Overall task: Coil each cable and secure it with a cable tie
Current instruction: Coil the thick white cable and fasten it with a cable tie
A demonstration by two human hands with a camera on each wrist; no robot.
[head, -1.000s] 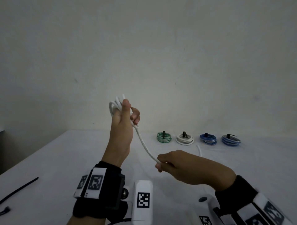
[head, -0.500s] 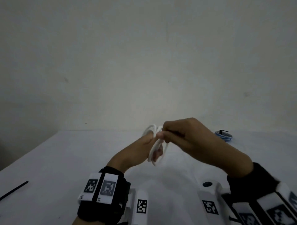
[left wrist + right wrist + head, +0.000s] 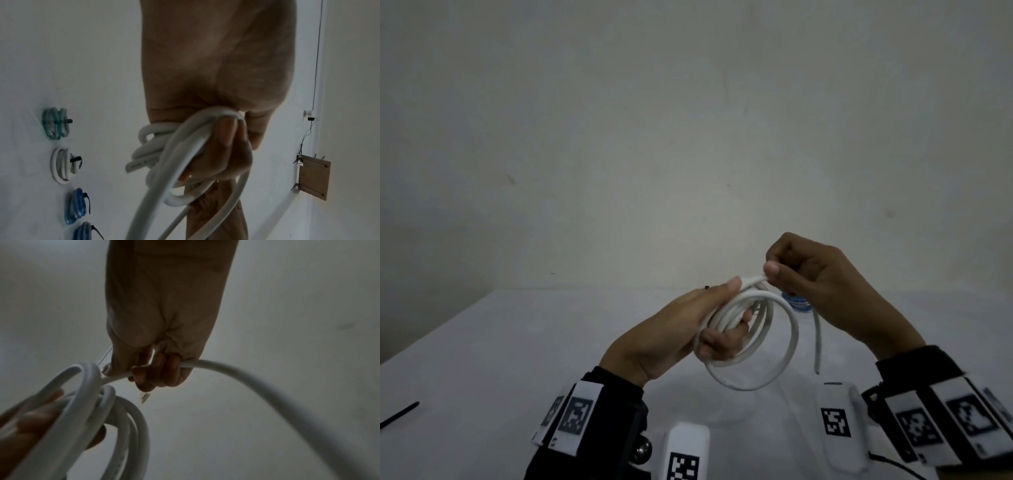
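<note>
Fingers of the left hand curl through the loops of a white cable, with the thumb laid over the top of the bundle, so the coil hangs in the air above the middle of the table. Just beside it, the right hand pinches the same cable between thumb and bent fingers at the top of the coil. A loose tail drops from behind that hand toward the near edge of the table.

Along the far edge lie coils already bound with black cable ties: a green coil, a white coil and two blue coils. One black cable tie lies at the table's left edge.
</note>
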